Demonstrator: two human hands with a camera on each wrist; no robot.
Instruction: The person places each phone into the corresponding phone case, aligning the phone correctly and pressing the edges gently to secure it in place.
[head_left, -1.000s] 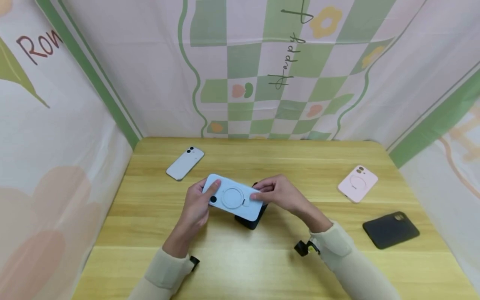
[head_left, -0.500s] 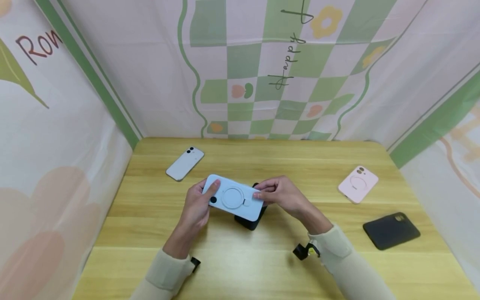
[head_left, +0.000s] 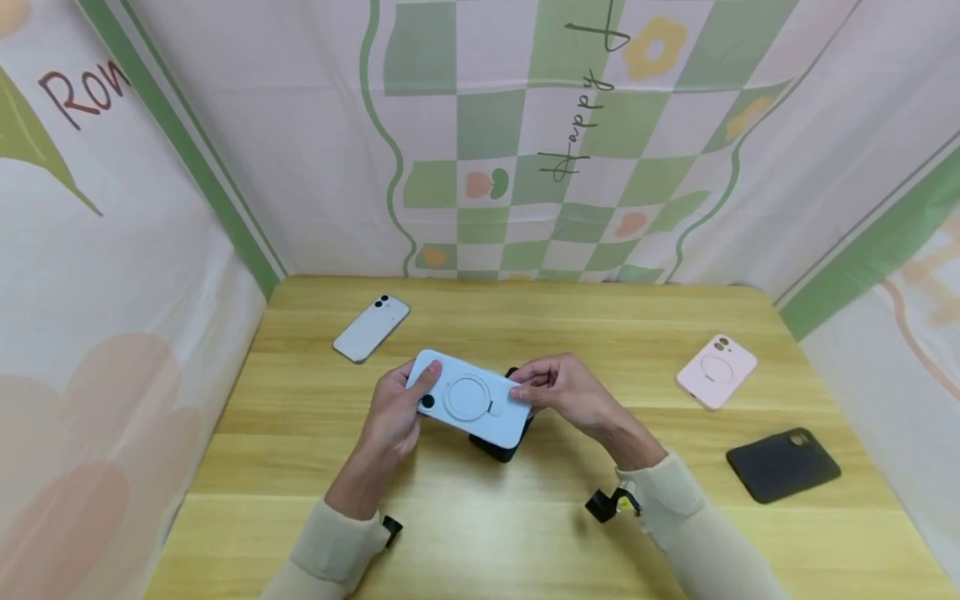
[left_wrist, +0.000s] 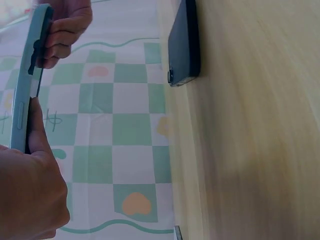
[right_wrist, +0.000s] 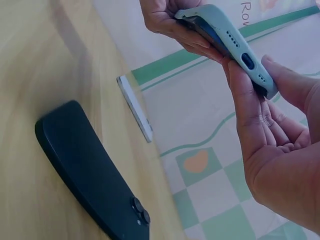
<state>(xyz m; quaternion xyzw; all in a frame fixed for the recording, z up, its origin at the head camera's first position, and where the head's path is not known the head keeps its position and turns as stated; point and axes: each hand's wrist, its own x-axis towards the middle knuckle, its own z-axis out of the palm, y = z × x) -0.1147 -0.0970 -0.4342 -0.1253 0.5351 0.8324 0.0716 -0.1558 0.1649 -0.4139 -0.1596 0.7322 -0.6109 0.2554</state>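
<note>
In the head view a light blue phone case [head_left: 480, 417] with a ring on its back is held above the table, tilted. My left hand [head_left: 393, 408] grips its camera end, thumb across the back. At the other end my right hand [head_left: 566, 392] pinches the edge between thumb and fingers. A dark, glossy surface [right_wrist: 212, 35] shows within the case in the right wrist view; how far it sits inside I cannot tell. Below the case lies a black phone [right_wrist: 90, 170], apart from both hands and partly hidden in the head view.
A white phone [head_left: 371, 327] lies at the back left of the wooden table [head_left: 480, 533]. Towards the right are a pink phone case [head_left: 716, 372] and a black phone case [head_left: 780, 467]. Patterned cloth [head_left: 487, 125] hangs at the back and sides.
The right hand's thumb and fingers have shifted very slightly right along the case's end. Both hands otherwise keep their hold, and the things on the table stay put.
</note>
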